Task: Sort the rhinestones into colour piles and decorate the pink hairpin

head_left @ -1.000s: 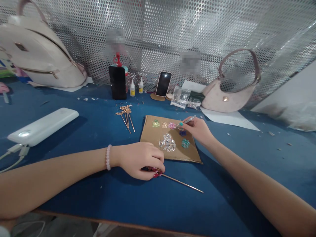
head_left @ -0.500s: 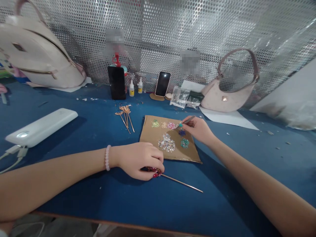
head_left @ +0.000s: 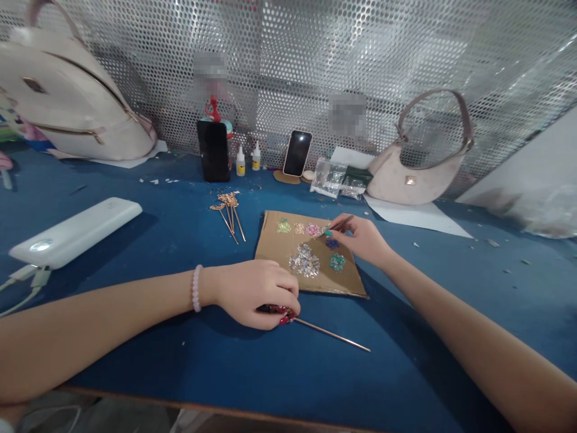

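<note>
Left hand: here the left hand curls down, fingers closed around the head of a gold-stemmed hair stick, hiding the cardboard's near-left corner; a beaded bracelet circles the wrist.
Hair stick: lying near the desk's front edge, red and pink stones peeping out under the fingers, bare stem slanting right, just short of the cardboard's near edge.
Right hand: over on the cardboard's right edge, towards the far corner, the right hand pinches tweezers firmly between thumb and fingers.
Tweezer tips: down just beside the pink rhinestones; too small to tell whether they grip a stone.
Cardboard: the cardboard sheet carries neat piles, green rhinestones by the far-left corner, peach rhinestones next along, dark blue rhinestones and teal rhinestones down the right edge, and a big silver heap in the middle.
Spare sticks: more gold hair sticks lie bunched off the cardboard's left edge.
Desk's far edge: two glue bottles stand between a black phone and a pale-rimmed phone.
Desk's left edge: a white power bank, cables plugged in.
</note>
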Demonstrator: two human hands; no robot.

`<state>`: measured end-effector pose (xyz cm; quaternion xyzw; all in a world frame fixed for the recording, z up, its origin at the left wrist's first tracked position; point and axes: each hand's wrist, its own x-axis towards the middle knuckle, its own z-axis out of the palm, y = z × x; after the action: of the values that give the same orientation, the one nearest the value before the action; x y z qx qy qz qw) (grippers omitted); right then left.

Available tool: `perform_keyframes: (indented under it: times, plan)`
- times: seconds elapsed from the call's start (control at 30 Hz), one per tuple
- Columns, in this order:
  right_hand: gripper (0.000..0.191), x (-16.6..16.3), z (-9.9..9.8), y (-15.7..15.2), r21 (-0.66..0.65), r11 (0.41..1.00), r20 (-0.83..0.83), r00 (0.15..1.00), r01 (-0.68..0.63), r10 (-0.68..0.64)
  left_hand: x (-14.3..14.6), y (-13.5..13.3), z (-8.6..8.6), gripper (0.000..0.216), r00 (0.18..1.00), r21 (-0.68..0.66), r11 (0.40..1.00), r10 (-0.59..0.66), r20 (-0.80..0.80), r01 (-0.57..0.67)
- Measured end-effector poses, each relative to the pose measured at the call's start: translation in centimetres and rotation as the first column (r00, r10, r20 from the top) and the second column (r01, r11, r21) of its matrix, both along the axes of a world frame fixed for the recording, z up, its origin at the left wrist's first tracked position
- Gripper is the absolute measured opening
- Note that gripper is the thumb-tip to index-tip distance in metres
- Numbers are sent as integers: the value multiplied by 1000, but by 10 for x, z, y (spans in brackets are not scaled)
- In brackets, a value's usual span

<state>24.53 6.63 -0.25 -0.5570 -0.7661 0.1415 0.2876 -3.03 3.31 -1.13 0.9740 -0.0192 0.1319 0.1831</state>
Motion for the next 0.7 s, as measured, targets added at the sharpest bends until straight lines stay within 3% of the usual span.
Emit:
perform_keyframes:
  times: [0.4,0.7]
  plan:
    - [18,-15,0,-3,-31,999,17,999,40,-40,1,-1,-1,18,1000,2,1000,10,12,-10]
    - [16,-23,-3,1,46,999,-22,1000,11,-10,0,0,-1,18,1000,-7,1000,10,6,-10]
